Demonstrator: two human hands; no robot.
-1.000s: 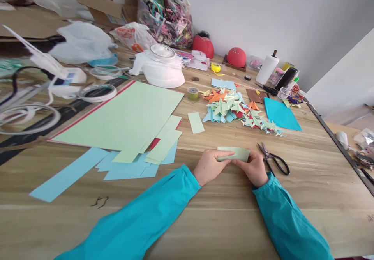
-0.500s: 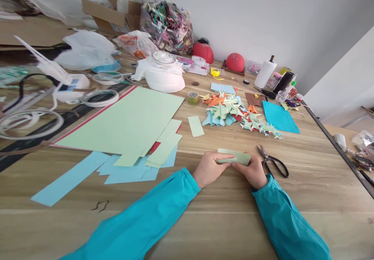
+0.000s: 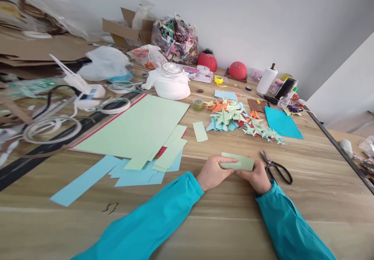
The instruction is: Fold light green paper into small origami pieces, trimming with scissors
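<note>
Both hands pinch a small pale green paper strip (image 3: 239,162) low over the wooden table (image 3: 306,197). My left hand (image 3: 212,172) grips its left end with the thumb on top. Fingers of my right hand (image 3: 257,176) are closed on its right part. Black scissors (image 3: 277,167) lie just right of my right hand. A second green strip (image 3: 200,131) rests on the table beyond the hands. Farther back sits a pile of folded paper shapes (image 3: 233,117) in green, blue and orange.
A large green sheet (image 3: 134,129) and blue strips (image 3: 87,178) lie to the left. A turquoise sheet (image 3: 282,122), a white pot (image 3: 172,82), tape rolls (image 3: 113,105), bags, red cushions (image 3: 237,69) and cardboard crowd the back. The table's dark edge (image 3: 339,151) runs along the right.
The view has shifted, so the table's contents sit lower and further right in frame. Both hands keep their hold on the green strip with little change.
</note>
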